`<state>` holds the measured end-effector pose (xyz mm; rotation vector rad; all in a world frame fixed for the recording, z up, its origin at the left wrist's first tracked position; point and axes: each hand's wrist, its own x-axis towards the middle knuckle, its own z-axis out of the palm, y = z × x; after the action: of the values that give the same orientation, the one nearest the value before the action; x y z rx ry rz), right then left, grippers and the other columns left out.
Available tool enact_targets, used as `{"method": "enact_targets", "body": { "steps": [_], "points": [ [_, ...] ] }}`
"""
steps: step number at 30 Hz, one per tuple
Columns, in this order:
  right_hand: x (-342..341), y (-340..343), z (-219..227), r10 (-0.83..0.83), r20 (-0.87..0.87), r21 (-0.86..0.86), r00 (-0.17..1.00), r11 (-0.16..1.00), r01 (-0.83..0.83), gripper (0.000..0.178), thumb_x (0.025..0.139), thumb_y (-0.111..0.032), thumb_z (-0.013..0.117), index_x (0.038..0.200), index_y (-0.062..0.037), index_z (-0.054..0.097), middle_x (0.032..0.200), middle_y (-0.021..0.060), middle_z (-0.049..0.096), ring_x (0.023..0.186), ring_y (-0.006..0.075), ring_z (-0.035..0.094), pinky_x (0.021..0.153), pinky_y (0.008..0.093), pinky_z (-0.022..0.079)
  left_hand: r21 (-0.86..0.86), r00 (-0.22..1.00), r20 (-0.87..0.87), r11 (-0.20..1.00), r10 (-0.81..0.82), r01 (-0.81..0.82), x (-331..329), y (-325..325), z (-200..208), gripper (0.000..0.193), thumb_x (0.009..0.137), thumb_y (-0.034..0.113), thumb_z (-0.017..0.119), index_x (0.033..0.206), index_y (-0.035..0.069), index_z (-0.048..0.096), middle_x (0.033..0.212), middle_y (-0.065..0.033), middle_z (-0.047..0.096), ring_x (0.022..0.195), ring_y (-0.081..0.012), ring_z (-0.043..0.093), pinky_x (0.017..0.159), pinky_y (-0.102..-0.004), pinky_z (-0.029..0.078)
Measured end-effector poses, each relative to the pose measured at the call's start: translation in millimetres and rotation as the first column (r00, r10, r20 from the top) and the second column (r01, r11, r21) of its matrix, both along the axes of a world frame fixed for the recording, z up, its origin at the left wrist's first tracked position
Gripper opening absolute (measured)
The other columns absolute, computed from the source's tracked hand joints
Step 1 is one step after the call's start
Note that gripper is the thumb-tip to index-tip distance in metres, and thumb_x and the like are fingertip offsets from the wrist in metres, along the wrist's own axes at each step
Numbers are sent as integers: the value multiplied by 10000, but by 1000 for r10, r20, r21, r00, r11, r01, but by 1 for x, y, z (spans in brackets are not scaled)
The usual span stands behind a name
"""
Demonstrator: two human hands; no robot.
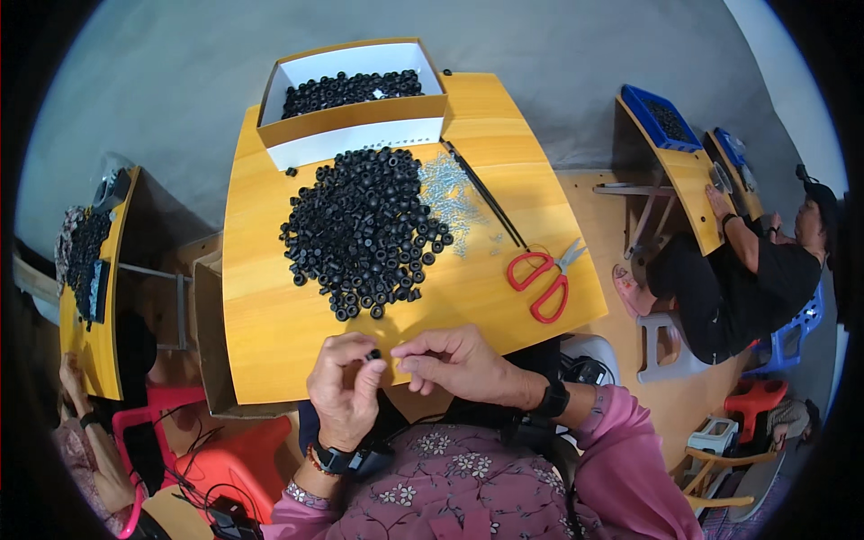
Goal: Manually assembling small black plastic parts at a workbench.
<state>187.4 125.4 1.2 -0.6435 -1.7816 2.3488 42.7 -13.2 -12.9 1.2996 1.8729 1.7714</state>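
Observation:
My left hand (344, 389) pinches a small round black part (373, 355) between thumb and fingers, over the near edge of the wooden table (256, 315). Close beside it, my right hand (468, 364) has its thumb and forefinger pressed together toward that part. Whatever sits in the right fingertips is too small to make out. Just beyond both hands spreads a heap of similar black parts (360, 225). A scatter of tiny silvery pieces (445, 193) borders the heap on its right.
Red-handled scissors (547, 284) lie at the right, near thin black rods (486, 193). An open cardboard box (355, 129) of black parts stands at the back. Another person (747, 288) sits at a table on the right; a person's hand (74, 376) shows far left.

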Motion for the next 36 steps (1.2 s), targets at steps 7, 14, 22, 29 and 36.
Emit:
{"method": "enact_targets", "body": {
  "steps": [7, 14, 22, 29, 36],
  "points": [
    [13, 88, 11, -259, -94, 923, 961, 340, 182, 141, 892, -78, 636, 999, 7, 669, 909, 182, 663, 842, 369, 664, 749, 433, 533, -4, 915, 390, 994, 100, -108, -3, 5, -18, 191, 922, 22, 702, 1049, -1, 562, 927, -40, 579, 802, -98, 524, 749, -233, 471],
    [-3, 108, 15, -348, 53, 984, 936, 180, 11, 116, 876, -136, 662, 865, -22, 681, 851, 143, 638, 775, 349, 648, 667, 433, 504, -58, 961, 264, 996, 79, -66, -8, 2, -19, 193, 920, 62, 716, 1039, -2, 579, 903, -32, 551, 788, -106, 495, 720, -239, 437],
    [7, 113, 10, -368, -22, 989, 929, 129, 75, 110, 869, -136, 668, 855, -27, 664, 840, 138, 633, 775, 356, 644, 674, 442, 507, -52, 962, 263, 997, 74, -62, -7, 3, -18, 173, 919, 55, 713, 1018, 1, 581, 904, -36, 562, 782, -110, 498, 720, -245, 438],
    [12, 128, 17, -344, 58, 993, 937, 117, -19, 87, 860, -93, 669, 915, -27, 676, 876, 136, 624, 809, 357, 642, 699, 436, 512, -38, 970, 236, 998, 56, -48, -7, 5, -20, 191, 928, 81, 717, 1032, 8, 574, 929, -33, 557, 804, -107, 504, 738, -240, 440],
    [-1, 125, 18, -266, 52, 995, 963, 99, -27, 135, 872, -109, 668, 990, -44, 675, 912, 120, 603, 814, 345, 639, 696, 436, 518, -58, 979, 198, 997, 55, -44, -8, 4, -20, 217, 933, 117, 724, 1039, 14, 565, 911, -16, 541, 804, -95, 494, 727, -230, 431]
  ]
}}
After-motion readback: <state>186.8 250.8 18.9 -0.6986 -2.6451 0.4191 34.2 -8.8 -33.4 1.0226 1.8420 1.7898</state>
